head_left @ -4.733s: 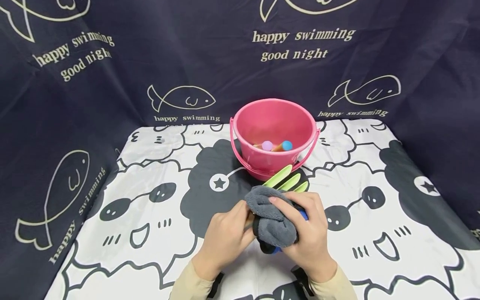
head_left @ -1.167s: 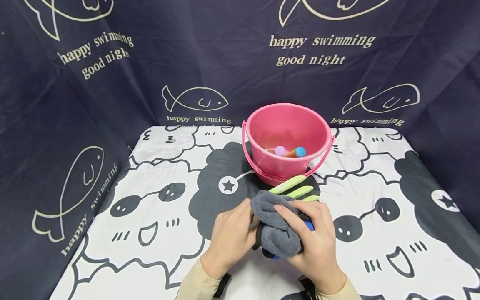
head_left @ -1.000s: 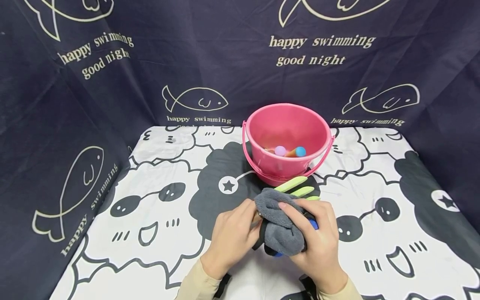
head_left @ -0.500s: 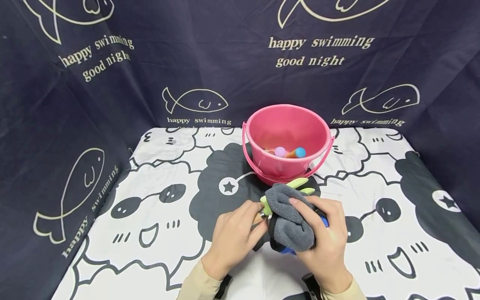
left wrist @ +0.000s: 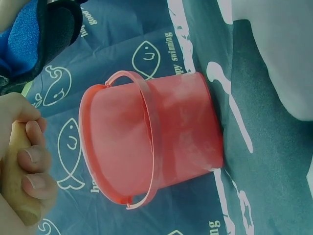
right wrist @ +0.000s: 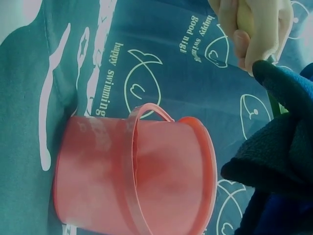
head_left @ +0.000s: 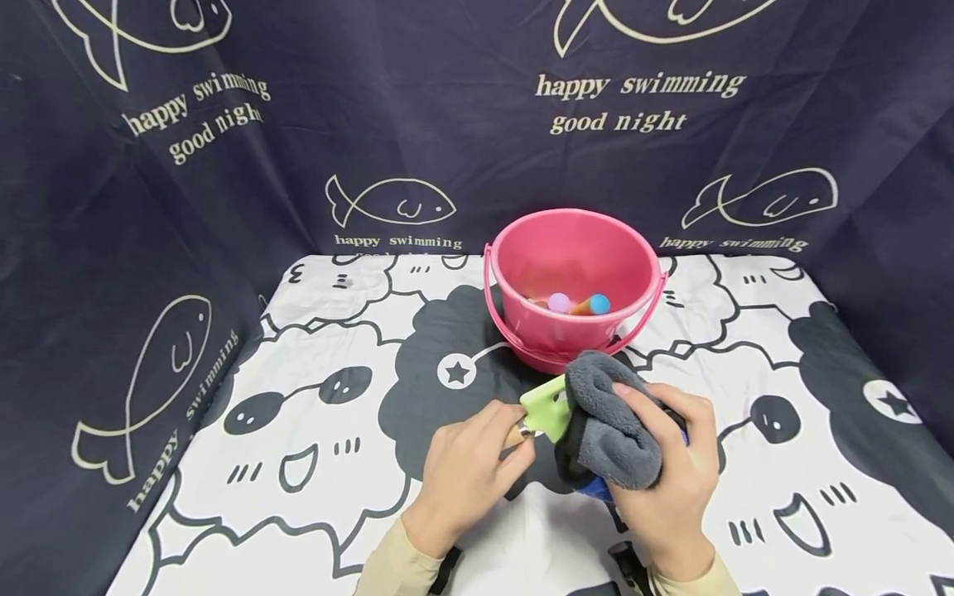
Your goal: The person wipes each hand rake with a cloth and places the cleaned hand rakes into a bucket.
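Observation:
My left hand (head_left: 471,470) grips the wooden handle (left wrist: 20,178) of a small green garden hand rake (head_left: 546,409), fingers curled round it in the left wrist view. The rake's slotted green base shows between the two hands, and its prongs are hidden by a bunched cloth (head_left: 613,426). That cloth is fluffy grey on one side and blue on the other, with a black edge. My right hand (head_left: 674,480) holds the cloth folded over the rake's head, thumb curled and pressing on the grey side. Both hands are above the bedspread, in front of the bucket.
A pink bucket (head_left: 561,335) with its handle down stands just behind the hands. Inside lie things with a lilac ball-shaped end (head_left: 559,303) and a blue end (head_left: 599,305). A cartoon-print sheet (head_left: 320,513) covers the table, and dark printed curtains (head_left: 417,99) surround it.
The cloth and right hand have slid right along the rake, away from the left hand. The rake's green base has come into view, and the prong tips have gone under the cloth.

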Demonstrator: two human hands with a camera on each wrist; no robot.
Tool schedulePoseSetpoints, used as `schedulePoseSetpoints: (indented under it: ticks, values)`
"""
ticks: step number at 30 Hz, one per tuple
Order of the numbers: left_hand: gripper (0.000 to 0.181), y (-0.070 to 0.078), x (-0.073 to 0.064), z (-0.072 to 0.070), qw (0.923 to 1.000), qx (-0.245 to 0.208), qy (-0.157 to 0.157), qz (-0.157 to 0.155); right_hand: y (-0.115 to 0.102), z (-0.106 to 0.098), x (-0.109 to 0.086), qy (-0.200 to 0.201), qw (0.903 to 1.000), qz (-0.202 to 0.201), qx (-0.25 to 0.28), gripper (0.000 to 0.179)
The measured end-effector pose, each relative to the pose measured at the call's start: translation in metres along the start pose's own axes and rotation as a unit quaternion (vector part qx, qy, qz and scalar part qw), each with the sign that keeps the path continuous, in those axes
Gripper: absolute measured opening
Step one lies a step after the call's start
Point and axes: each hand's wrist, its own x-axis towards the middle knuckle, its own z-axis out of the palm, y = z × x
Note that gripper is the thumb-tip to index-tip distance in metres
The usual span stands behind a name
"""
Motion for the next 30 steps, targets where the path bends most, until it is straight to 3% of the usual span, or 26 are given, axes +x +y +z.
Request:
schedulePoseSetpoints:
  ticks: [10,17,24,30]
  values:
    - [0.019,-0.0007,0.0000,0.0004,0.9995,0.006,0.026,0.014,-0.0058,0.0014,0.0041,0.037,0.9986,0.033,-0.018,0.041]
    - [0.020,-0.0009,-0.0018,0.0005,0.9999,0.005,0.010,-0.006,-0.0043,-0.0011,0.0029,0.043,0.9977,0.049,-0.015,0.042]
    - [0.020,-0.0013,-0.0019,0.0019,0.9999,0.004,0.013,-0.008,-0.0067,-0.0015,0.0050,0.042,0.9974,0.056,-0.015,0.042]
    - [0.019,-0.0011,-0.0021,0.0007,0.9997,-0.001,-0.015,-0.021,-0.0049,-0.0030,0.0035,0.032,0.9968,0.069,-0.023,0.045]
